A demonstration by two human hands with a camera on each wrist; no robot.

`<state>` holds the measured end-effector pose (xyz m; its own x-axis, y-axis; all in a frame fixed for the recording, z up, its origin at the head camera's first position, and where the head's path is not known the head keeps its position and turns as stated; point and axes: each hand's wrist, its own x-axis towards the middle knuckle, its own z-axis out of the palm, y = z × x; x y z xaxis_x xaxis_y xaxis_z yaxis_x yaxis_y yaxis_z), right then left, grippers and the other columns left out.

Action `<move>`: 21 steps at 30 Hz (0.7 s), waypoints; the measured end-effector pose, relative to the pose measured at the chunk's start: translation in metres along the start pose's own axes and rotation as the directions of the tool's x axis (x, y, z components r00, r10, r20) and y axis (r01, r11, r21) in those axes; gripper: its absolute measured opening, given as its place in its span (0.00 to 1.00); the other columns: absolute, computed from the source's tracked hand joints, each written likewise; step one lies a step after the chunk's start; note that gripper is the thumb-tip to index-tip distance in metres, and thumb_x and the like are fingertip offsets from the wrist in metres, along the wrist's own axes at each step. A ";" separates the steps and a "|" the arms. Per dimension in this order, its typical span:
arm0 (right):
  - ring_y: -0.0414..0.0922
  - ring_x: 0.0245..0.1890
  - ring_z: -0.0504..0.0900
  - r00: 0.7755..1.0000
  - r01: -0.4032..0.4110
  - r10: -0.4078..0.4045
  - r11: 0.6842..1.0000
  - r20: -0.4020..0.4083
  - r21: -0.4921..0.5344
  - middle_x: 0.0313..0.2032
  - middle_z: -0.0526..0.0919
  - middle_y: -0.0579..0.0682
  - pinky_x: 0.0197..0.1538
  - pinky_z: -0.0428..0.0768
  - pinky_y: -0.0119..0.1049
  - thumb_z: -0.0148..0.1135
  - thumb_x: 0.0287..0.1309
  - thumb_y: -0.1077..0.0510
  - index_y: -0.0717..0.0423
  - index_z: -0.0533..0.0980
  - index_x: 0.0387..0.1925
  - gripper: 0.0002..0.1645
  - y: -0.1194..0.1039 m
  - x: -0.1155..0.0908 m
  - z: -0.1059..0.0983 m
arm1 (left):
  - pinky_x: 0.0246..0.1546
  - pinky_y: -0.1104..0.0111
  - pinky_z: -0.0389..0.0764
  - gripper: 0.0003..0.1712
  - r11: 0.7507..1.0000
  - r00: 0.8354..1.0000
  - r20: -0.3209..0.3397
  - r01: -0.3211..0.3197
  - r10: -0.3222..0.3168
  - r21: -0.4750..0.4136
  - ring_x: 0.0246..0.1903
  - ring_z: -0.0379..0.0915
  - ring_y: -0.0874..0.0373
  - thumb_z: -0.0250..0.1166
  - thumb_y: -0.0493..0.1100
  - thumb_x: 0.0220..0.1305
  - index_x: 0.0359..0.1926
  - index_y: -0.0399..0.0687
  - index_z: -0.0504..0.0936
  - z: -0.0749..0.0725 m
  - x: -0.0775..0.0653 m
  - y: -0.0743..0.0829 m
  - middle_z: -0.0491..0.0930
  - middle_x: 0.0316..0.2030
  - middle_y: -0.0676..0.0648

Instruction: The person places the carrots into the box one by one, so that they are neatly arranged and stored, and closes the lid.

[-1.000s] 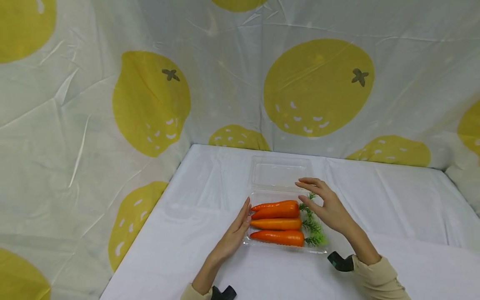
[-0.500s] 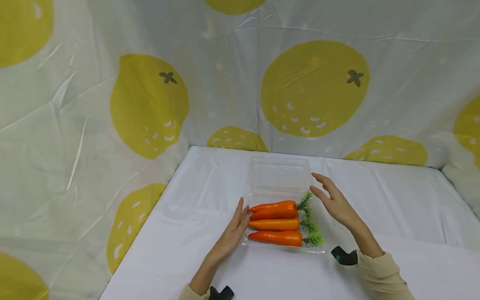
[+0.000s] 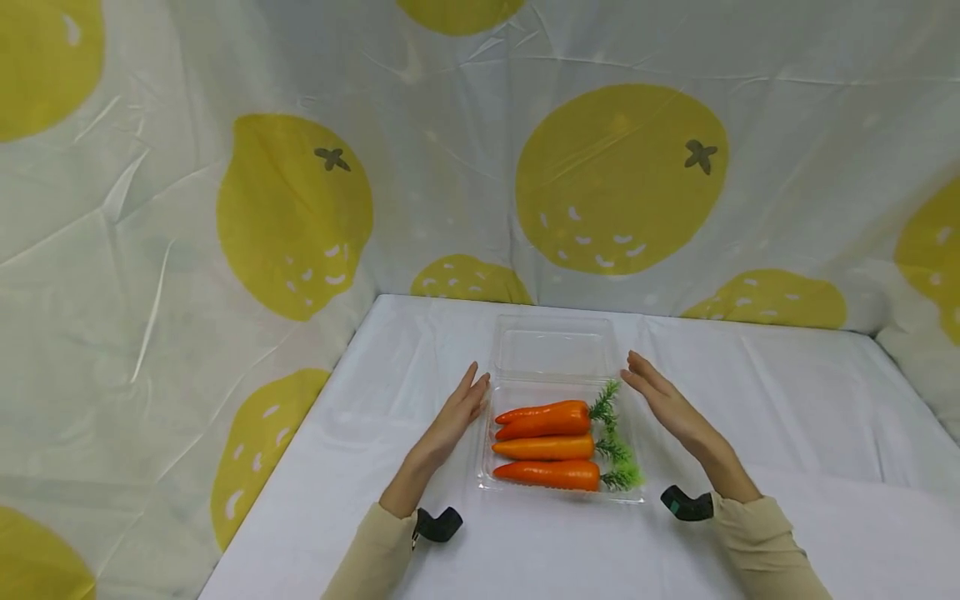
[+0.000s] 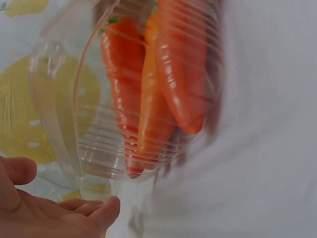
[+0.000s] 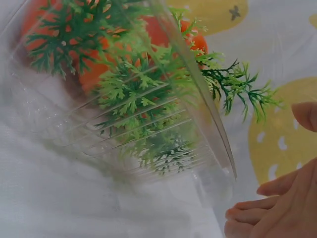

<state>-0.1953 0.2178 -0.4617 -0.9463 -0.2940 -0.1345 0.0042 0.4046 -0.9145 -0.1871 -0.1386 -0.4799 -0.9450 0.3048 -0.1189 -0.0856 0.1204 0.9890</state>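
Note:
A clear plastic clamshell box [image 3: 561, 497] lies on the table with its lid [image 3: 555, 353] folded back flat, away from the person. Several carrots [image 3: 546, 448] lie side by side in its base, tips to the left, and their green leafy tops [image 3: 617, 450] fill the right side. My left hand [image 3: 448, 421], fingers extended, is beside the box's back left corner. On the opposite side my right hand [image 3: 669, 410] hovers by the back right corner, fingers straight. Both wrist views show the ribbed box wall close up, with the left palm [image 4: 54, 213] and right palm [image 5: 282, 206] holding nothing.
A white cloth [image 3: 780, 400] covers the table. Behind and to the left hang white curtains [image 3: 450, 167] printed with big yellow lemons. Beige sleeves [image 3: 765, 533] and black wrist cameras [image 3: 438, 525] are near the table's front.
My left hand has slid forward along the box's left side towards the hinge. From over the leaves near the lid, my right hand has drawn back to the right. Box and carrots stay put.

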 end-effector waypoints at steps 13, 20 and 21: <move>0.64 0.83 0.29 0.994 0.009 -0.025 0.990 0.108 0.139 0.83 0.33 0.63 0.79 0.30 0.69 0.26 0.82 0.34 0.61 0.32 0.82 0.47 0.011 0.004 0.000 | 0.83 0.48 0.44 0.37 0.972 0.999 0.048 0.010 0.002 -0.233 0.82 0.37 0.39 0.36 0.46 0.86 0.82 0.35 0.33 -0.010 0.038 -0.006 0.39 0.82 0.32; 0.66 0.82 0.27 0.989 0.023 -0.042 0.990 0.140 0.136 0.82 0.31 0.65 0.79 0.30 0.69 0.25 0.81 0.33 0.62 0.31 0.82 0.48 0.014 0.006 0.000 | 0.83 0.48 0.42 0.36 0.951 0.999 0.042 -0.017 0.031 -0.309 0.83 0.33 0.38 0.34 0.46 0.86 0.82 0.35 0.33 -0.006 0.045 -0.007 0.38 0.82 0.31; 0.66 0.81 0.27 0.989 0.031 -0.049 0.991 0.140 0.131 0.82 0.30 0.65 0.79 0.29 0.70 0.25 0.81 0.34 0.63 0.30 0.81 0.48 0.015 0.007 -0.001 | 0.83 0.48 0.42 0.35 0.950 0.999 0.036 -0.018 0.030 -0.312 0.83 0.33 0.39 0.34 0.46 0.86 0.82 0.35 0.34 -0.006 0.046 -0.007 0.38 0.82 0.31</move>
<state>-0.2017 0.2225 -0.4757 -0.8907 -0.4319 -0.1416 0.0177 0.2782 -0.9604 -0.2316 -0.1313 -0.4915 -0.9351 0.3424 -0.0918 -0.1633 -0.1861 0.9689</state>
